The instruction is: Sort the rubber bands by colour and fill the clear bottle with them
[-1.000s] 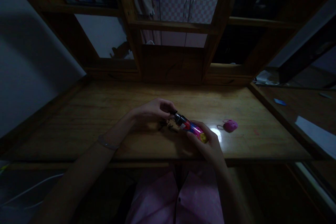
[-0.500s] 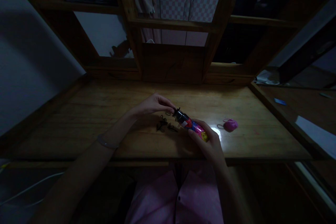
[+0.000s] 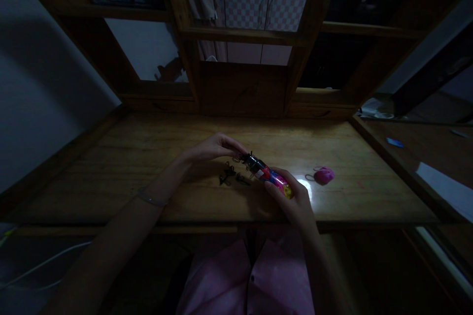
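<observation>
My right hand (image 3: 291, 192) is wrapped round a clear bottle (image 3: 269, 174) that lies tilted above the desk, its mouth pointing up and to the left. Bands of colour show through its wall: yellow at the base, then pink, blue, red and black. At the mouth, the closed fingers of my left hand (image 3: 221, 146) pinch small black looped bands, too dark to make out well. Below the bottle's mouth, several loose black looped bands (image 3: 229, 171) lie in a small heap on the wooden desk (image 3: 166, 133).
A pink rounded object with a loop (image 3: 324, 175) lies on the desk to the right. Drawers and open shelves (image 3: 244, 34) rise behind the desk. On the right-hand side surface are a white sheet (image 3: 443, 189) and a small blue item (image 3: 394, 142).
My left fingers have shifted slightly at the bottle's mouth, and more black loops stick out there. The right hand and bottle stay almost in place.
</observation>
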Demonstrator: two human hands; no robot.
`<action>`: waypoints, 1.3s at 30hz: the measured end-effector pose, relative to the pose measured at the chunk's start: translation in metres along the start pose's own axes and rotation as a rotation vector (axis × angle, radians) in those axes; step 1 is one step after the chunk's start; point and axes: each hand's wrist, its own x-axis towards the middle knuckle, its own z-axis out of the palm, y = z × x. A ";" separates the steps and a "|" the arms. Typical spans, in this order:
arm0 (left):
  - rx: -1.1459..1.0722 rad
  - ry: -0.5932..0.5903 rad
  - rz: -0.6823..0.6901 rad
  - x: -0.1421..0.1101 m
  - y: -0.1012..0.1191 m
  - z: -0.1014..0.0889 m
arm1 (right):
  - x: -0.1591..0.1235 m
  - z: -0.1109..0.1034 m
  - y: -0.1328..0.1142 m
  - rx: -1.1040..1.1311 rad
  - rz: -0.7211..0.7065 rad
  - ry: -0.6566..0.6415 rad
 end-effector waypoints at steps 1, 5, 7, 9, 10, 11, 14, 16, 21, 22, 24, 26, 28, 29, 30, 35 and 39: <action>-0.003 0.024 -0.012 0.001 -0.001 0.002 | 0.000 0.000 0.000 -0.001 0.003 -0.004; -0.054 0.072 -0.045 0.003 -0.005 0.008 | 0.000 0.000 0.001 0.011 0.013 -0.010; -0.093 0.085 -0.052 0.004 -0.005 0.012 | 0.000 0.001 0.002 0.019 0.010 -0.011; -0.116 0.104 -0.052 0.005 -0.005 0.015 | 0.000 0.001 0.002 0.031 0.003 -0.014; -0.118 0.119 -0.050 0.005 -0.005 0.017 | 0.000 0.001 0.002 0.038 -0.001 -0.019; -0.111 0.132 -0.042 0.006 -0.005 0.019 | 0.000 0.001 0.002 0.044 -0.003 -0.024; -0.065 0.146 0.011 0.007 -0.006 0.021 | 0.000 0.001 0.001 0.045 -0.003 -0.030; -0.047 0.141 0.037 0.007 -0.008 0.021 | 0.001 0.001 0.002 0.037 0.001 -0.028; -0.115 0.117 -0.054 0.007 -0.010 0.023 | 0.001 0.000 0.003 0.011 0.007 -0.018; -0.118 0.122 -0.065 0.007 -0.009 0.024 | 0.001 0.000 0.003 0.005 0.007 -0.011; -0.108 0.142 -0.061 0.007 -0.008 0.025 | 0.001 0.000 0.003 -0.002 0.007 -0.004; -0.102 0.163 -0.048 0.008 -0.006 0.026 | 0.001 0.000 0.003 -0.005 0.008 -0.005; -0.109 0.181 -0.039 0.009 -0.006 0.027 | 0.001 0.000 0.003 -0.006 0.009 -0.006; -0.112 0.189 -0.035 0.009 -0.007 0.027 | 0.001 0.000 0.003 -0.006 0.010 -0.007; -0.111 0.195 -0.034 0.009 -0.008 0.027 | 0.001 0.001 0.002 -0.006 0.009 -0.005; -0.071 0.226 -0.027 0.008 -0.008 0.026 | 0.001 0.001 0.001 -0.010 0.014 0.005; -0.025 0.231 -0.027 0.006 -0.003 0.026 | 0.001 0.001 0.000 -0.014 0.003 0.010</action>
